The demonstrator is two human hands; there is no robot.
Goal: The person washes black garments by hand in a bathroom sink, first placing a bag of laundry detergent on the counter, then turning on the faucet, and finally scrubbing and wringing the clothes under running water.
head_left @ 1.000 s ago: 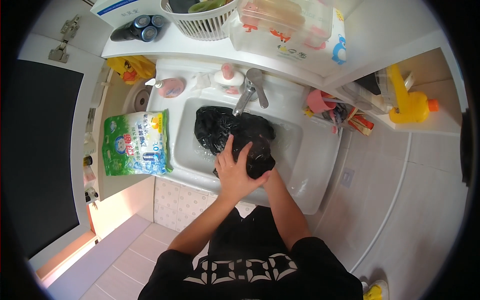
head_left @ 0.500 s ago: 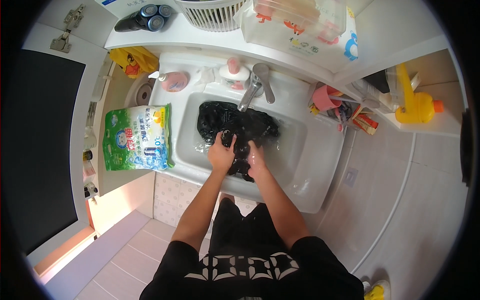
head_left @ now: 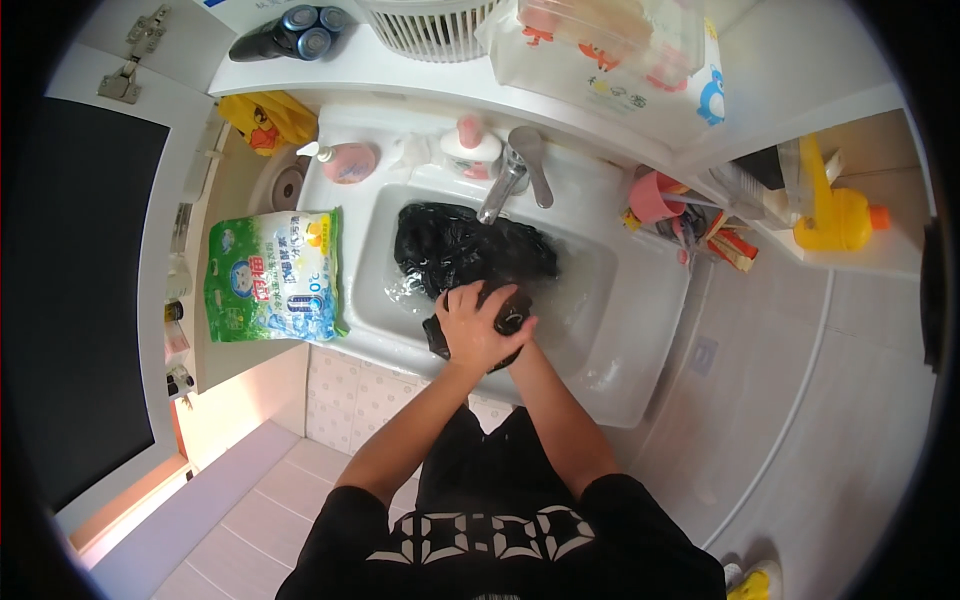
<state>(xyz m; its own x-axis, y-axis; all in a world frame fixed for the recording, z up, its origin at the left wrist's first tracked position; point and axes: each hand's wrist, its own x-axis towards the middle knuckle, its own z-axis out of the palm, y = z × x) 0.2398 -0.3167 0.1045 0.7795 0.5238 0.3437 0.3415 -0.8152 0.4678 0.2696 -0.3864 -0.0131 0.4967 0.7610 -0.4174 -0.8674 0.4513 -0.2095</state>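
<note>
A soaked black garment (head_left: pixel 470 240) lies bunched in the white washbasin (head_left: pixel 590 370), in shallow water below the faucet (head_left: pixel 505 185). My left hand (head_left: pixel 478 328) is on top of a gathered black wad at the near side of the basin, its fingers spread and curled over the cloth. My right hand (head_left: pixel 527 352) is under and beside that wad. Cloth and my left hand cover its fingers, so their grip does not show. Whether the wad is part of the same garment I cannot tell.
A green and white detergent bag (head_left: pixel 275 275) stands by the basin's left side. Along the back rim are a pink pump bottle (head_left: pixel 347 162) and a white bottle (head_left: pixel 470 150). A shelf (head_left: pixel 400 75) overhangs the rear. A pink cup (head_left: pixel 655 197) is at the right.
My left hand has moved right and down onto the wad, over my right hand. The near cloth is now bunched between the hands, where before they were apart on either side.
</note>
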